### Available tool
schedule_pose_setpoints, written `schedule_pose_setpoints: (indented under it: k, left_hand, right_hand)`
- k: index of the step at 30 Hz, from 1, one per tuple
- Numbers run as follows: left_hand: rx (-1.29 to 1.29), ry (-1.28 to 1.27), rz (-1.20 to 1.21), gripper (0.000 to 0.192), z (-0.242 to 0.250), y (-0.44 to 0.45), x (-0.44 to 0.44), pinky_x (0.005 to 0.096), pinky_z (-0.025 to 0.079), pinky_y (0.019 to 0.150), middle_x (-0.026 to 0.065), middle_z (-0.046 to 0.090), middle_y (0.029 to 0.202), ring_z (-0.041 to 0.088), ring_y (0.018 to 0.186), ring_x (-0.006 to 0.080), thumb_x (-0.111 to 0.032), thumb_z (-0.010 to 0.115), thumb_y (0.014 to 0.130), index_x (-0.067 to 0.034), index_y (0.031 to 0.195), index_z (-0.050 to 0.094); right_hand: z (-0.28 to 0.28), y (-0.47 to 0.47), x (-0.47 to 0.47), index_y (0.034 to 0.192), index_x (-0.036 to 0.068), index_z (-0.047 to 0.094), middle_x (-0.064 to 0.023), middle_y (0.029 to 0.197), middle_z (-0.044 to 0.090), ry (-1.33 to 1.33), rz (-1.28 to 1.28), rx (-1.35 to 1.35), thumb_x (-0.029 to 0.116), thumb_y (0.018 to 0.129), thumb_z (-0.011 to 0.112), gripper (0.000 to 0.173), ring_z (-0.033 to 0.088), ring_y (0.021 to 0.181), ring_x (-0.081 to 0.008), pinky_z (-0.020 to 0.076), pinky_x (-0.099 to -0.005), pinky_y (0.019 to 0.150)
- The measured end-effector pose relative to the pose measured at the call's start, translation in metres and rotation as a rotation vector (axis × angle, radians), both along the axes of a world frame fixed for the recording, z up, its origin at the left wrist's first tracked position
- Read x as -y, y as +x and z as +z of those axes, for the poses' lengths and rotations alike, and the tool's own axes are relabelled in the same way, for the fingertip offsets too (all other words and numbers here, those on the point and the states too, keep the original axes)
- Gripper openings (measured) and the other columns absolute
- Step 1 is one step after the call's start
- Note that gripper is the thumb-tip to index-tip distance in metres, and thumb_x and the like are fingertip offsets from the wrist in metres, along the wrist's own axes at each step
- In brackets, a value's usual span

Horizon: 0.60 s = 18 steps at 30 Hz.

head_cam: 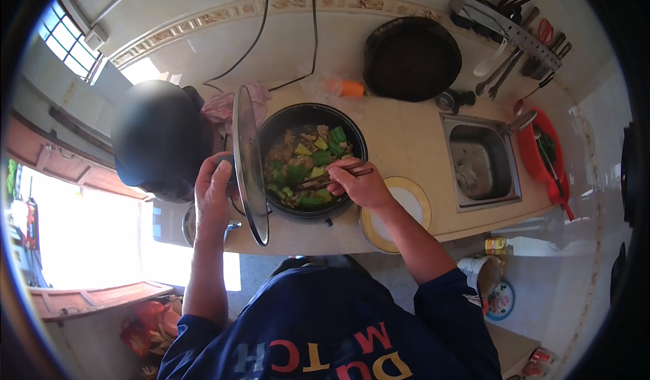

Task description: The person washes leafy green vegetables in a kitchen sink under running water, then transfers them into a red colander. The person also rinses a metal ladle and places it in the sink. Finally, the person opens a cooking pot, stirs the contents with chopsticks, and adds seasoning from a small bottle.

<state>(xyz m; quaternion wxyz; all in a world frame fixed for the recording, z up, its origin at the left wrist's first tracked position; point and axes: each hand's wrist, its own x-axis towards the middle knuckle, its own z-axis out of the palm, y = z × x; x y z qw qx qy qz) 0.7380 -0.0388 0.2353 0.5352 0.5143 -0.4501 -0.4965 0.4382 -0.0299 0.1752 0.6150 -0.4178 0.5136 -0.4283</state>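
My left hand (213,184) grips the dark knob of a glass pot lid (247,166), which stands nearly upright at the left rim of a black electric pan (311,111). Inside the pan lie pieces of meat and green vegetable (297,169) in some liquid. Over the pan's right side, my right hand (358,182) holds a pair of brown chopsticks (363,172), their tips down among the vegetables. Partly under my right forearm, a white plate with a yellow patterned rim (422,192) rests at the counter's front edge.
A large black appliance (157,136) stands left, beside a pink cloth (254,98). A black round pan (412,59) leans on the wall. The sink (477,161) and a red basin (528,149) are at right. A utensil rack (513,32) hangs above. Two cables run down the wall.
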Motion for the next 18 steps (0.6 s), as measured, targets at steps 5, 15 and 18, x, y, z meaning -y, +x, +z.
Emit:
schedule_pose_setpoints:
  k: [5,15,18]
  left_hand:
    - [0.020,-0.010,-0.019,0.039,0.007,-0.005,0.000,0.0211,0.043,0.059,-0.0019,0.066,0.092,0.058,0.066,0.0055,-0.039,0.063,0.100,-0.006,0.121,0.063]
    - [-0.010,-0.019,-0.048,0.035,-0.001,-0.013,0.005,0.0218,0.043,0.059,-0.0003,0.067,0.090,0.058,0.068,0.0063,-0.034,0.061,0.102,-0.005,0.121,0.063]
    - [-0.005,-0.012,-0.054,0.035,0.000,-0.017,0.004,0.0219,0.043,0.059,-0.0002,0.067,0.090,0.057,0.067,0.0064,-0.033,0.061,0.102,-0.005,0.121,0.063]
  right_hand:
    - [-0.004,-0.012,0.015,0.106,-0.001,0.070,-0.0060,0.087,0.071,-0.190,-0.145,-0.045,0.019,0.101,0.066,0.022,0.070,0.073,-0.0132,0.0578,-0.0274,0.064]
    - [0.004,0.036,0.004,0.106,-0.002,0.070,-0.0077,0.087,0.071,-0.047,-0.012,0.002,0.019,0.099,0.066,0.022,0.072,0.074,-0.0154,0.0586,-0.0276,0.065]
    - [-0.006,0.005,0.008,0.107,-0.002,0.070,-0.0061,0.086,0.072,-0.098,-0.136,0.018,0.019,0.099,0.065,0.023,0.070,0.072,-0.0130,0.0561,-0.0259,0.062]
